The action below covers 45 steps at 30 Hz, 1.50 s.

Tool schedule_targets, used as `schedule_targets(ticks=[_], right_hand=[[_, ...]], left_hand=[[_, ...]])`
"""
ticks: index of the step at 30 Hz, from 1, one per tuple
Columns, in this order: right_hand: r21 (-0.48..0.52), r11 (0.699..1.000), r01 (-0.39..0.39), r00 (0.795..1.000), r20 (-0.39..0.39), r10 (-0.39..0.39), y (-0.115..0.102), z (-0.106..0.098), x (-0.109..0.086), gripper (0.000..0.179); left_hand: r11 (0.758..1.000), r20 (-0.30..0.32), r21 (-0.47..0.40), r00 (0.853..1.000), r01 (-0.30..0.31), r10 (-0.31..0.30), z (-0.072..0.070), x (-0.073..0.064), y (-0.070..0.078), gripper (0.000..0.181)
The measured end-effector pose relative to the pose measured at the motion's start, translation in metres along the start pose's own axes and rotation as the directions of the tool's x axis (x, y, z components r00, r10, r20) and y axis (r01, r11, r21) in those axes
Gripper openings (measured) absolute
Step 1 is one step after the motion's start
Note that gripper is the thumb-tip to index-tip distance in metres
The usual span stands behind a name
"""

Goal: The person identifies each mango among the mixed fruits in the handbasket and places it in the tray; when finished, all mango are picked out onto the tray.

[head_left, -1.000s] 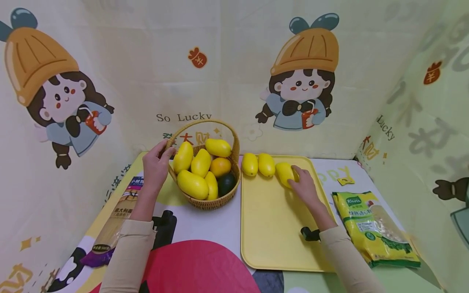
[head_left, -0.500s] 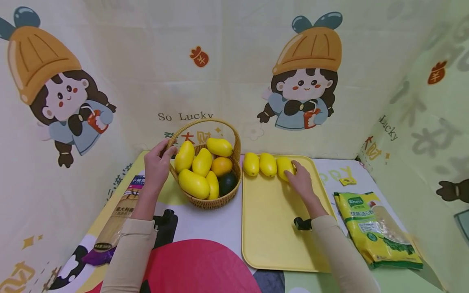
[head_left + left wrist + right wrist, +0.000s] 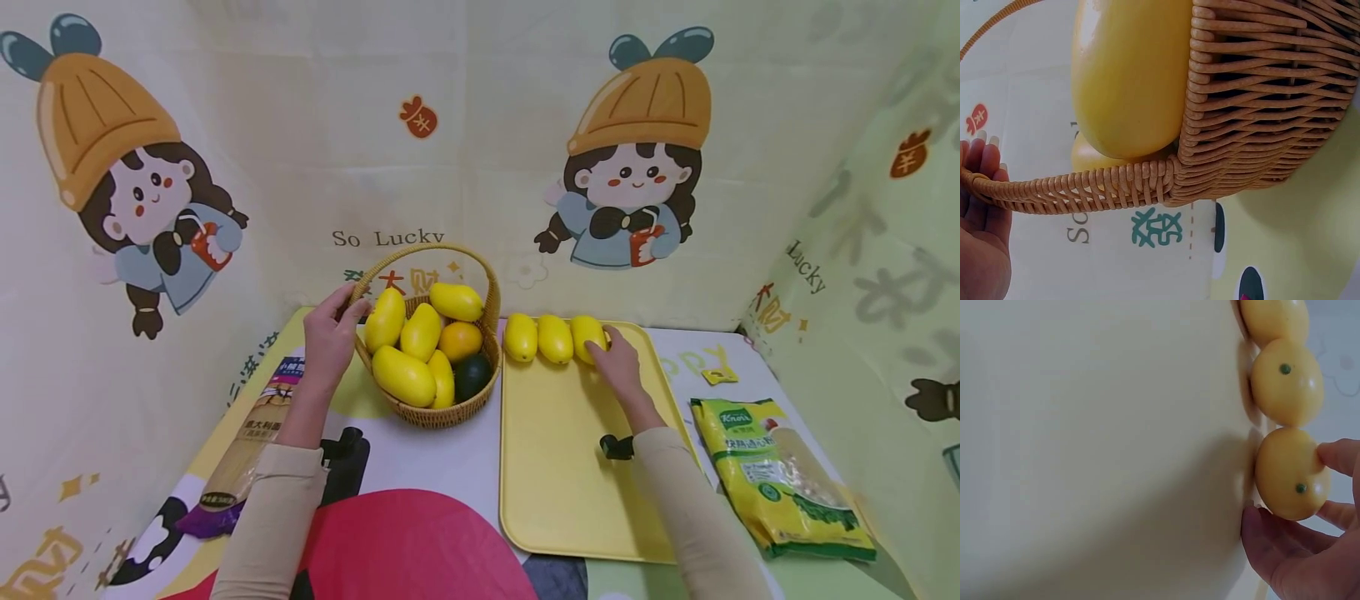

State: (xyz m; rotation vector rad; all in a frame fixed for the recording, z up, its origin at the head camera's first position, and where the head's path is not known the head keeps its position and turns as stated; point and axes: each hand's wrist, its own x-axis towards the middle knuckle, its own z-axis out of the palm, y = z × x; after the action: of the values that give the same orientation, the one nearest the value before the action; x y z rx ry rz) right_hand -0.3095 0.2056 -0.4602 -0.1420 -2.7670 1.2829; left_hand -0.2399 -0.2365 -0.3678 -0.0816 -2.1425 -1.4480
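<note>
My left hand [image 3: 330, 337] holds the side of the handle of a wicker basket [image 3: 438, 415]. In the left wrist view the fingers [image 3: 991, 162] lie behind the woven handle [image 3: 1079, 194]. Several yellow mangoes [image 3: 403, 377], an orange-coloured round fruit [image 3: 460, 340] and a dark green fruit [image 3: 472, 379] fill the basket. My right hand [image 3: 621, 367] grips a mango [image 3: 1291, 472] between thumb and fingers at the back of the yellow tray [image 3: 570, 467]. Two more mangoes, the near one [image 3: 555, 339] and the left one [image 3: 521, 337], stand beside it in a row.
A spaghetti pack [image 3: 247, 450] lies left, partly hidden by the left arm. To the right of the tray are a yellow-green Knorr bag [image 3: 780, 475] and a small yellow packet [image 3: 720, 376]. A printed cloth wall [image 3: 480, 167] stands close behind the basket and tray.
My right hand has brought the third mango left and more upright, against the row of two. The left hand stays on the basket handle. The head view has shifted slightly.
</note>
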Motion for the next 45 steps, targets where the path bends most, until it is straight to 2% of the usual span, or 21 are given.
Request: schedule_targets(ticks=[1,5,12,16,20,28,32,39,45], right_hand=[[0.002,1.000,-0.004,1.000,0.004,0.004,0.000,0.000,0.000,0.066],[-0.003,1.000,-0.007,1.000,0.013,0.007,0.001,-0.001,-0.001,0.069],[-0.031,0.999,0.031,0.999,-0.024,-0.032,0.001,-0.004,-0.005,0.068],[-0.035,0.995,0.088,0.992,-0.088,-0.091,0.000,-0.007,-0.008,0.063],[-0.027,0.985,0.168,0.976,-0.136,-0.170,-0.006,-0.008,-0.010,0.056],[0.057,0.960,0.275,0.959,-0.087,-0.269,-0.032,-0.003,-0.021,0.053],[0.065,0.936,0.346,0.938,-0.058,-0.343,-0.047,0.006,-0.030,0.052],[0.066,0.865,0.498,0.867,-0.023,-0.498,-0.069,0.034,-0.047,0.051],[0.085,0.855,0.512,0.852,0.082,-0.518,-0.090,0.056,-0.064,0.050]], left_hand=[[1.000,-0.003,-0.008,1.000,-0.007,0.007,0.001,0.001,-0.005,0.034],[0.999,-0.014,-0.007,0.999,-0.040,0.039,0.001,0.002,-0.008,0.034],[0.999,-0.023,0.007,0.999,-0.046,0.046,0.000,0.001,-0.007,0.034],[0.999,-0.022,0.002,0.999,-0.043,0.043,-0.001,0.002,-0.005,0.034],[0.999,-0.019,0.002,0.999,-0.039,0.039,-0.002,0.002,-0.003,0.034],[1.000,-0.014,0.009,1.000,-0.017,0.017,-0.003,0.001,-0.003,0.033],[1.000,-0.009,0.009,1.000,-0.015,0.015,-0.002,0.001,-0.004,0.034],[1.000,0.003,0.002,1.000,0.012,-0.012,-0.001,0.001,-0.003,0.035],[0.999,0.013,0.007,0.999,0.046,-0.046,0.000,0.003,-0.003,0.037]])
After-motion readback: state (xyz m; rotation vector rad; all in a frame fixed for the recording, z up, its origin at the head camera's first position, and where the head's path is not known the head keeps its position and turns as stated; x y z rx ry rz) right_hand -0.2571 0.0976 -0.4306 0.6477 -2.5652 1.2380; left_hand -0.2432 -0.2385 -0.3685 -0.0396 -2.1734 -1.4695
